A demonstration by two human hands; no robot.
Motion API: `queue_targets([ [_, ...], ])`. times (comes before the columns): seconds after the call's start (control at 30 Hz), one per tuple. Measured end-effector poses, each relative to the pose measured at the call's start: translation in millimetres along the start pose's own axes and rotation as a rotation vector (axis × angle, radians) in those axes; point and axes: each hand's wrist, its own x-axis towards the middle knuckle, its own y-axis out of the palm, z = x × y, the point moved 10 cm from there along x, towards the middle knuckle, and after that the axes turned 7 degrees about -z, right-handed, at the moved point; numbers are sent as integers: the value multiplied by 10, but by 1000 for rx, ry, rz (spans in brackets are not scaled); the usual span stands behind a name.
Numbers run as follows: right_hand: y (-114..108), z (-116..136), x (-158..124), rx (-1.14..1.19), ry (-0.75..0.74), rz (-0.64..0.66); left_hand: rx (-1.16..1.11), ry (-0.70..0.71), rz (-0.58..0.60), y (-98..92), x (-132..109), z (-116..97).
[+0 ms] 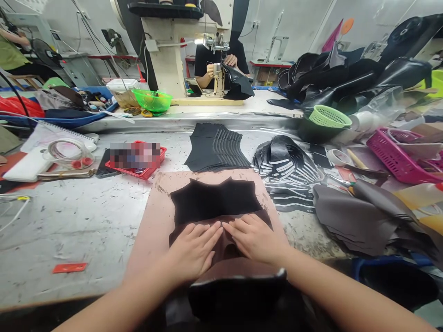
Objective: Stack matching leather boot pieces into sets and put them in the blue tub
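My left hand lies flat, fingers stretched forward, on a dark brown leather-like piece. Beside it my right hand rests on the same piece with its fingers extended; the fingertips of both hands almost meet in the middle. Under the brown piece's far edge shows a black cut piece with a notched outline. Both lie on a pinkish board. The near part of the brown material hangs over the table edge toward me, ending in a glossy black section.
Beyond the board sits a fanned stack of black cut pieces. To its right are black strips with white edges, brown sheets and a magenta basket. A red tray stands left. Across the table a person works at a sewing machine.
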Motion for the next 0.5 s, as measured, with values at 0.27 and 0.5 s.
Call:
queue_targets([
  [0.27,141,2,-95,-84,-99,-54,60,1,-59,42,-25,-50],
  [0.5,168,46,-139,-128,-64,67,128,-184,-214,-58,-37,-163],
])
